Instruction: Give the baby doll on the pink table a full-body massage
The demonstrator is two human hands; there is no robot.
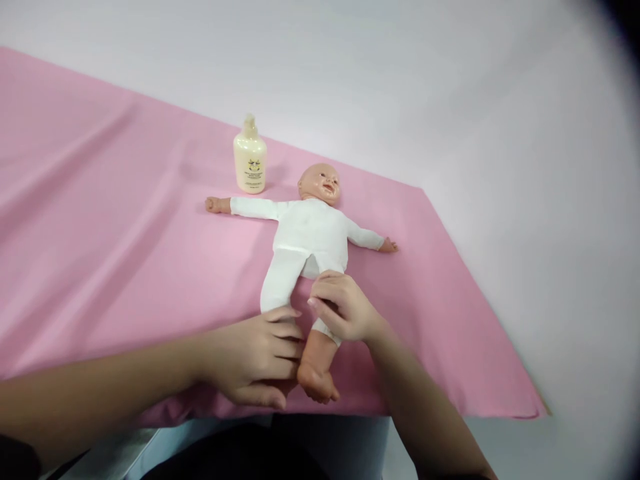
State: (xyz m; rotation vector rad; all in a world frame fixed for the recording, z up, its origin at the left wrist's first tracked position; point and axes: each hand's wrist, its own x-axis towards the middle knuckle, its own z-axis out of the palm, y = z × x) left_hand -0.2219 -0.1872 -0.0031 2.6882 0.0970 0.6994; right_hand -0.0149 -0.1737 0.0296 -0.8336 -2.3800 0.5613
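A baby doll [310, 233] in a white bodysuit lies on its back on a pink cloth [125, 253], arms spread wide, head toward the far side. My left hand [260, 357] is curled around the lower end of one doll leg near the table's front edge. My right hand [340, 307] grips the other leg at the white trouser cuff, just above the bare calf and foot [316, 373], which hang past the edge. A cream lotion bottle [250, 159] with a pump top stands upright beyond the doll's outstretched arm.
The pink cloth covers the whole table, with soft folds at the left. Its right corner [535, 407] ends near a plain white wall. A dark and light garment shows below the front edge.
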